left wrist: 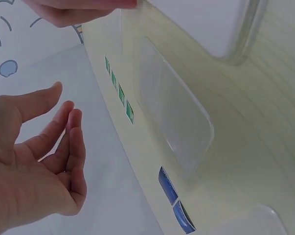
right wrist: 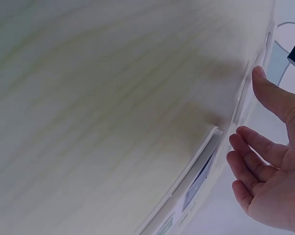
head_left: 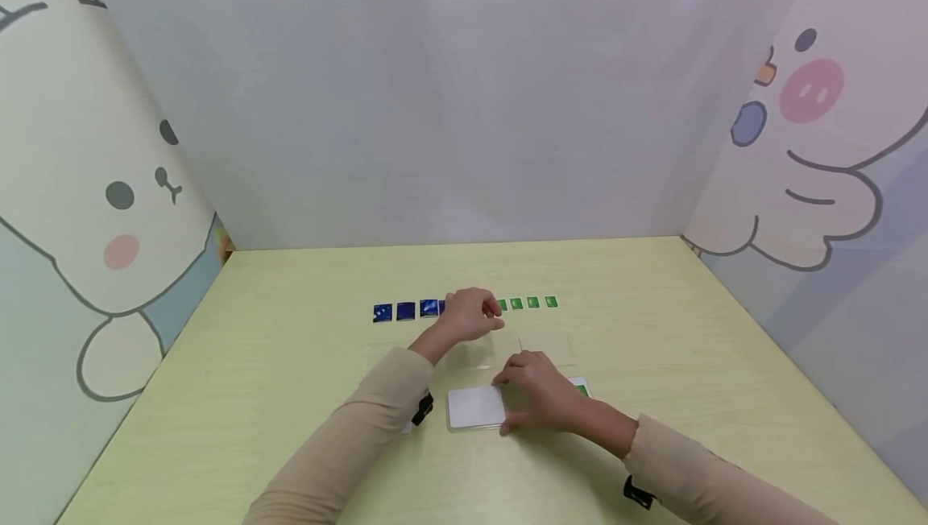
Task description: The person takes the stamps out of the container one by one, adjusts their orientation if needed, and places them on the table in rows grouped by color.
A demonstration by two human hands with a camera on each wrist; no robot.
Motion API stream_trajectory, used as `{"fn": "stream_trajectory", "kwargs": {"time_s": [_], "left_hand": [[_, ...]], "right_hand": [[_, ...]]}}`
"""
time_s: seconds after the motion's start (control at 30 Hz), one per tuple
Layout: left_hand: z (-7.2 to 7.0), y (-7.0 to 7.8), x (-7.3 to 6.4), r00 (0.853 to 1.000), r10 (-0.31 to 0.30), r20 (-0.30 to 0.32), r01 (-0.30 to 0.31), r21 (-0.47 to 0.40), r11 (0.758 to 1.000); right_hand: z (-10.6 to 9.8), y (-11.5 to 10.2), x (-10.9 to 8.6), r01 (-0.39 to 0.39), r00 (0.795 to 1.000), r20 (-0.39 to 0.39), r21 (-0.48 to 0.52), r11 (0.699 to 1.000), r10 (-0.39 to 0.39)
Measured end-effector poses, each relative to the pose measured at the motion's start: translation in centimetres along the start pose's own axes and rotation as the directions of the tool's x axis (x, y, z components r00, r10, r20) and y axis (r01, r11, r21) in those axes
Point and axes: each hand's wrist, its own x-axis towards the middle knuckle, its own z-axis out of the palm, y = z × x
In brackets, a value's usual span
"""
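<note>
Beside the right hand's fingers (head_left: 513, 374), a white, clear-rimmed case (head_left: 474, 407)

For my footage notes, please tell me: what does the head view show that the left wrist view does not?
Only the head view shows both beige sleeves and the cartoon animal on the left. Only the left wrist view shows the palm of the left hand. Both show that hand, the right hand, green cards, blue cards, clear plastic pieces and the white case.

Left hand (head_left: 470, 316) near blue squares (head_left: 406, 312), green squares (head_left: 532, 302).
</note>
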Motion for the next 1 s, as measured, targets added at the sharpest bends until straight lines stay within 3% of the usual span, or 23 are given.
{"fn": "stream_trajectory", "kwargs": {"time_s": [0.67, 1.0], "left_hand": [[0.7, -0.2, -1.0, 0.994, 0.104, 0.019, -0.106, 0.170, 0.980], [1.1, -0.3, -1.4, 0.989, 0.148, -0.002, -0.142, 0.267, 0.953]], "right_hand": [[-0.8, 0.7, -1.4, 0.035, 0.997, -0.074, -0.024, 0.999, -0.036], [-1.0, 1.2, -1.8, -0.006, 0.997, -0.072, -0.008, 1.000, 0.006]]}}
